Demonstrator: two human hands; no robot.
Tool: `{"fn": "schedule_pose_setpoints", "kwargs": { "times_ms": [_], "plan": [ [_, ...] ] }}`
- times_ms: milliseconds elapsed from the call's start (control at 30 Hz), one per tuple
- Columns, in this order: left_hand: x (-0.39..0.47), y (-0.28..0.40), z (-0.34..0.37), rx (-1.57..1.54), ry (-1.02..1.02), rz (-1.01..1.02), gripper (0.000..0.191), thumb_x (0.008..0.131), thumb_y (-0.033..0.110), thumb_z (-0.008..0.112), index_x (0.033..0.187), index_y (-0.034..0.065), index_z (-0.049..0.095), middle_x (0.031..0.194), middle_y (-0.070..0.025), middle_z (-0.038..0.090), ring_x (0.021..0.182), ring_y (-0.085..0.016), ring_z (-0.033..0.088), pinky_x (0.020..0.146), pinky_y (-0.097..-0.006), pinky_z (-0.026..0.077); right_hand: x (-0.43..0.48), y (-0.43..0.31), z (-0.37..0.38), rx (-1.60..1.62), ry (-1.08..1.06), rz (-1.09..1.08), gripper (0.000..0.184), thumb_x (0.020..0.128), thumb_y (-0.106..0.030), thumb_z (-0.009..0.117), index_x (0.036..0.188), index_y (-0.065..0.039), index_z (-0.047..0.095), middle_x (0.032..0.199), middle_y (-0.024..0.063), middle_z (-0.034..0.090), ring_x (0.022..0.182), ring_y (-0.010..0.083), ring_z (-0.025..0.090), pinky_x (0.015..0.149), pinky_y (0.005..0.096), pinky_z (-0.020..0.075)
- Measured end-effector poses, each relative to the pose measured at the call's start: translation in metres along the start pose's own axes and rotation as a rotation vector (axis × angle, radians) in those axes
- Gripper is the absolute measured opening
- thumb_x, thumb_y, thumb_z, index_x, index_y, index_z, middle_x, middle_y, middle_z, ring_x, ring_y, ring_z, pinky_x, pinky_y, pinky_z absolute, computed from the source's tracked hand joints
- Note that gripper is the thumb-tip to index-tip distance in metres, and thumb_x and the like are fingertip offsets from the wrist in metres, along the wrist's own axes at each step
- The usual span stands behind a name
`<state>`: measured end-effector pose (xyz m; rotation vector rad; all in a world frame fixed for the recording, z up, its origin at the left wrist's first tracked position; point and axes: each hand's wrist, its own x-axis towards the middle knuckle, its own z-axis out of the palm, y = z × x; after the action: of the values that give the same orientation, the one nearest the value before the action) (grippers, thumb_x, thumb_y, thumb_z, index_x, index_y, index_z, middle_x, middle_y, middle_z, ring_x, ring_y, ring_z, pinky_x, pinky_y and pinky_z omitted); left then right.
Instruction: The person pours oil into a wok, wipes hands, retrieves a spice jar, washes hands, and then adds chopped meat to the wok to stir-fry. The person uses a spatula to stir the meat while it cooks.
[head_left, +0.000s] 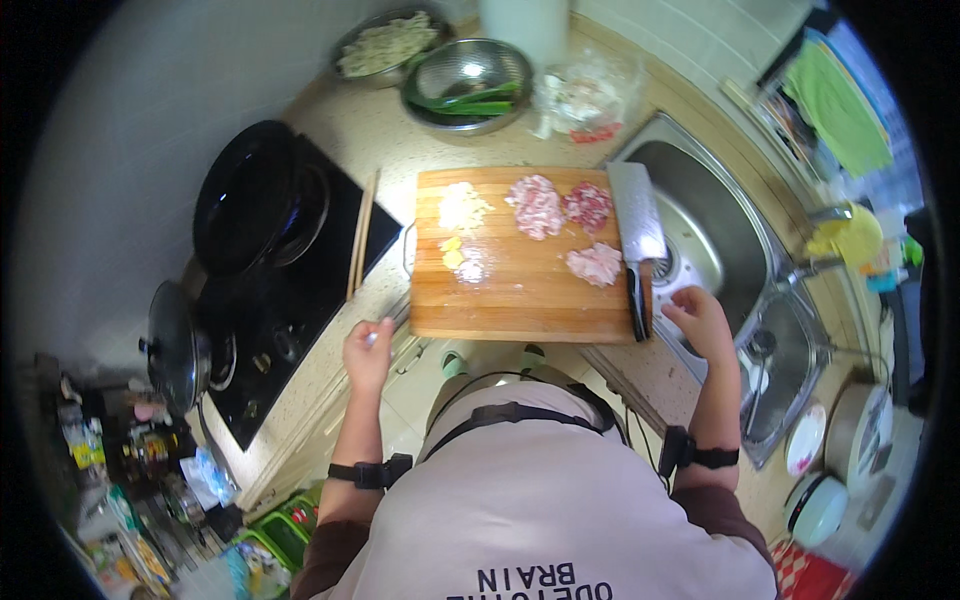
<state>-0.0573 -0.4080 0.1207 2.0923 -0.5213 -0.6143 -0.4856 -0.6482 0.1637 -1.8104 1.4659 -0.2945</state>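
Note:
A wooden cutting board lies before me, bridging the counter corner. Chopped pale pieces, perhaps garlic, and a few yellow slices sit at its left. Toward the right are a pile of pink chopped meat, a darker red meat pile and a pale meat lump. A cleaver rests along the right edge, its black handle toward me. My left hand is curled left of the board; a small white spot shows at its fingers. My right hand hovers by the sink, fingers loosely bent, nothing visible in them.
Left is a black cooktop with a wok, a lidded pan and wooden chopsticks alongside. Behind the board stand a steel colander with green stalks, a bowl of pale food and a plastic bag. A steel sink lies right.

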Motion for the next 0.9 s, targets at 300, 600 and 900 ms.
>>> {"fn": "schedule_pose_setpoints", "kwargs": {
  "times_ms": [300,600,900],
  "plan": [
    [-0.026,-0.025,-0.030,0.323,0.129,-0.015,0.032,0.080,0.035,0.068,0.070,0.0068,0.058,0.058,-0.0112,0.061,0.055,-0.024,0.061,0.052,-0.0346,0.046,0.019,0.004,0.024,-0.209,0.140,-0.015,0.036,0.079,-0.025,0.070,0.066,0.003,0.051,0.054,0.0076,0.043,0.053,0.0135,0.035,0.050,0.0332,0.0337],
    [-0.007,-0.106,-0.127,0.279,0.494,-0.040,0.042,0.092,0.037,0.051,0.069,0.0026,0.060,0.059,-0.0170,0.058,0.056,-0.033,0.058,0.054,-0.0408,0.044,0.017,-0.044,0.057,0.067,0.115,-0.200,0.044,0.095,-0.030,0.051,0.062,-0.001,0.046,0.056,-0.0012,0.040,0.056,0.0091,0.033,0.050,0.0304,0.0290],
    [0.011,-0.191,-0.253,0.041,0.758,-0.200,0.038,0.088,0.038,0.058,0.077,0.0022,0.059,0.066,-0.0120,0.060,0.058,-0.022,0.057,0.059,-0.0343,0.045,-0.021,-0.160,0.139,-0.111,-0.012,-0.385,0.028,0.089,-0.021,0.060,0.074,0.003,0.056,0.061,0.0073,0.052,0.059,0.0138,0.046,0.055,0.0334,0.0386]
  ]
}}
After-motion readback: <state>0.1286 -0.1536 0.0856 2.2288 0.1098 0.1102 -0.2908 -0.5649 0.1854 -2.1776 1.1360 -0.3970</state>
